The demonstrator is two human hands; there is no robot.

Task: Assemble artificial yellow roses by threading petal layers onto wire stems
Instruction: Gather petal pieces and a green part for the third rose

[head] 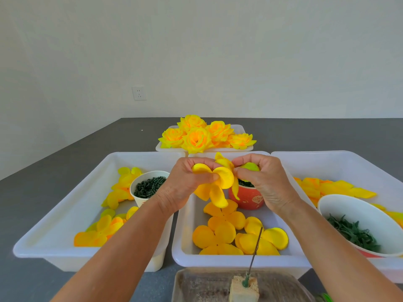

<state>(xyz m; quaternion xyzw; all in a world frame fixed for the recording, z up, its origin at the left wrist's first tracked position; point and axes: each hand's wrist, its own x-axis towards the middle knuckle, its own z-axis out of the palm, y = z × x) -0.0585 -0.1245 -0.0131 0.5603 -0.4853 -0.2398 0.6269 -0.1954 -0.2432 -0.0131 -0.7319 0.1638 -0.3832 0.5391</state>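
Above the middle white tray (pixel 185 236) I hold a yellow petal layer (pixel 220 188) between both hands. My left hand (pixel 187 182) pinches its left petals between thumb and fingers. My right hand (pixel 259 179) pinches its upper right part, with a yellow-green petal under the curled fingers. More flat petal layers (pixel 226 234) lie in the tray below. A thin wire stem (pixel 255 249) stands tilted in a block (pixel 244 288) at the near edge. Finished yellow roses (pixel 202 136) fill the far tray.
A red cup (pixel 248 198) of dark green parts stands in the middle tray behind my hands. The left tray (pixel 65 203) holds petals and a white cup (pixel 148 186) of green pieces. The right tray (pixel 327 160) holds petals and a bowl (pixel 357 214) of green calyx pieces.
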